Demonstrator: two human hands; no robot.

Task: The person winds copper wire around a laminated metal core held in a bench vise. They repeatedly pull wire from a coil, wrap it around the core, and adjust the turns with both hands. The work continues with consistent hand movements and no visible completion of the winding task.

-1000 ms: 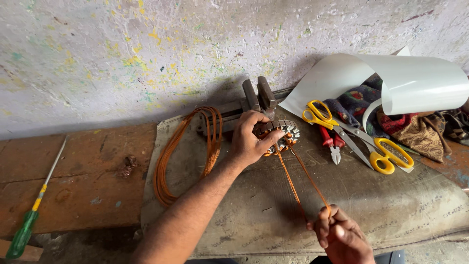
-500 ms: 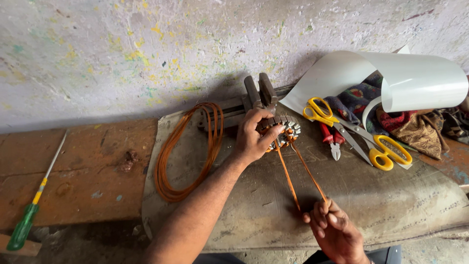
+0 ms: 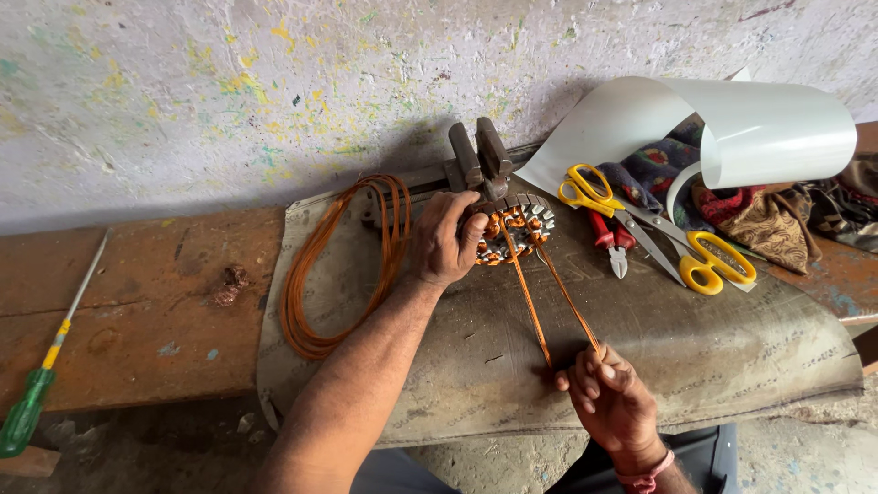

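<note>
On the grey mat, the left hand grips the wound stator while the right hand pinches taut copper wire strands.

Copper-coloured wire strands, glossy w/ an enamel look, run taut from a metal stator core, its slotted steel dull grey. A looped coil of the same shiny wire lies on a matt, scuffed grey mat. The wooden surface beneath is rough, stained and rusty-brown. Scissors: bare metal blades, glossy yellow plastic handles. Curled sheet at the far right edge: smooth, semi-gloss, paper-like. Screwdriver: metal shaft, translucent green plastic handle. Wall: rough, flaking plaster.
</note>
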